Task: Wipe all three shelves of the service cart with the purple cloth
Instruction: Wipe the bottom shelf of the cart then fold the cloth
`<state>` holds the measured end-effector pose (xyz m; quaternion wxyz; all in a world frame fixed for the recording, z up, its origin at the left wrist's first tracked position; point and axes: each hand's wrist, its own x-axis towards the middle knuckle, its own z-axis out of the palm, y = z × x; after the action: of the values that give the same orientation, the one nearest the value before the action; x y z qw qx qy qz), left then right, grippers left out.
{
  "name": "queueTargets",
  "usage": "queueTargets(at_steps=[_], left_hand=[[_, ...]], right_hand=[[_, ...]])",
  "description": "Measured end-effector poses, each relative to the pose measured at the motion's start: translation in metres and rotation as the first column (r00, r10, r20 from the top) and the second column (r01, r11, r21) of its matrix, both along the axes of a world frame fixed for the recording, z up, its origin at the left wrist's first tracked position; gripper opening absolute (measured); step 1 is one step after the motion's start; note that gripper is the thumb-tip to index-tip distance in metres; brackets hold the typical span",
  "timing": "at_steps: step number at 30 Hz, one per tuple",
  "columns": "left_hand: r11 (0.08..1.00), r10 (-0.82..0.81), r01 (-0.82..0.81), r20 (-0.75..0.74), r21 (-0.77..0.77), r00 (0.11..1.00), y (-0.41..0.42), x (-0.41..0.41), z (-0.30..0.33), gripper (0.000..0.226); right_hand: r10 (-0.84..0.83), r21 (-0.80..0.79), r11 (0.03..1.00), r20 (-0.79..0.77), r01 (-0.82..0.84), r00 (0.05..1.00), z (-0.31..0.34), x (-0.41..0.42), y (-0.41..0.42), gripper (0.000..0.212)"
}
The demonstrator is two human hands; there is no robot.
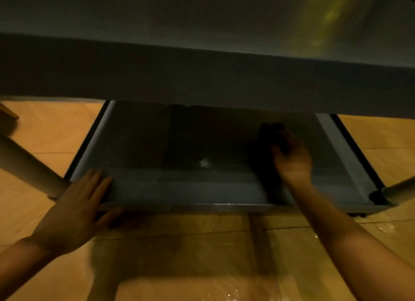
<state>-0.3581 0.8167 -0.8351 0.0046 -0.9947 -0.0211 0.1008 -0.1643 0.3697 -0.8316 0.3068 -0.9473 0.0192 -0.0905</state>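
With our right hand (292,159) clenched on the purple cloth (272,138) and our left hand (74,208) flat, released, steadying the lower shelf (184,188), we should sweep corner to corner.

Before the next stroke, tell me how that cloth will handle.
Probably floppy: the cloth bunches darkly under the right hand. Likely light, since one hand moves it. It may slide easily on the smooth shelf, though the picture is dim and blurred.

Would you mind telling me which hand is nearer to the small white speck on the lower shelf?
Right. The right hand rests on the shelf beside the white speck, clutching a dark cloth. The left hand grips the shelf's front-left rim, farther away.
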Motion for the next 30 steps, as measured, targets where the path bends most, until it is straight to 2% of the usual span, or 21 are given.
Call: queueTargets(at_steps=[2,4,5,8,11,13,16,18,20,22,25,28,30], left_hand=[[1.0,0.031,-0.031,-0.023,0.002,0.999,-0.001,-0.007,-0.01,0.11],[0.997,0.065,-0.063,0.041,-0.037,0.997,-0.006,-0.007,-0.02,0.11],[0.997,0.064,-0.061,0.069,-0.046,0.996,-0.008,-0.005,-0.022,0.109],[0.996,0.069,-0.065,0.061,-0.067,0.996,-0.004,-0.004,-0.027,0.107],[0.995,0.088,-0.084,0.066,-0.061,0.994,-0.006,-0.005,-0.025,0.108],[0.993,0.091,-0.087,0.051,-0.077,0.995,-0.009,-0.005,-0.023,0.111],[0.988,0.06,-0.056,0.02,-0.143,0.998,0.0,-0.006,-0.013,0.113],[0.996,-0.077,0.079,0.046,-0.043,0.996,0.012,-0.009,-0.007,0.103],[0.966,-0.209,0.195,0.068,0.168,0.976,0.024,-0.015,-0.002,0.087],[0.959,-0.175,0.17,-0.001,0.226,0.985,0.025,-0.019,-0.004,0.09],[0.993,-0.006,0.011,-0.044,0.117,0.999,0.014,-0.019,-0.019,0.105],[0.998,-0.011,0.01,0.024,0.068,1.0,0.005,-0.018,-0.024,0.11],[1.0,-0.016,0.014,0.074,0.028,0.997,0.006,-0.021,-0.024,0.106]], right_hand=[[-0.041,-0.086,0.996,-0.056,0.036,0.998,-0.013,0.008,-0.013,0.038],[-0.079,-0.155,0.986,-0.137,0.057,0.987,-0.032,0.007,-0.002,0.043],[-0.073,-0.18,0.982,-0.13,0.049,0.989,-0.038,0.006,0.01,0.042],[-0.051,-0.041,0.998,-0.056,0.049,0.997,-0.043,-0.002,0.081,0.032],[0.173,0.036,0.984,0.046,-0.174,0.984,-0.031,-0.038,0.187,0.024],[0.301,0.057,0.951,0.046,-0.304,0.952,-0.032,-0.065,0.253,0.025],[0.323,0.016,0.946,-0.021,-0.322,0.946,-0.02,-0.068,0.285,0.039],[0.261,-0.028,0.965,-0.055,-0.262,0.964,-0.017,-0.046,0.257,0.049],[0.184,-0.214,0.952,-0.177,-0.22,0.967,-0.02,-0.032,0.226,0.07],[0.217,-0.278,0.915,-0.273,-0.293,0.937,-0.029,-0.037,0.223,0.084],[0.319,-0.114,0.929,-0.236,-0.352,0.918,-0.042,-0.054,0.255,0.083],[0.315,0.08,0.949,-0.137,-0.306,0.939,-0.039,-0.046,0.282,0.063],[0.316,0.178,0.939,-0.112,-0.294,0.942,-0.028,-0.024,0.307,0.057]])
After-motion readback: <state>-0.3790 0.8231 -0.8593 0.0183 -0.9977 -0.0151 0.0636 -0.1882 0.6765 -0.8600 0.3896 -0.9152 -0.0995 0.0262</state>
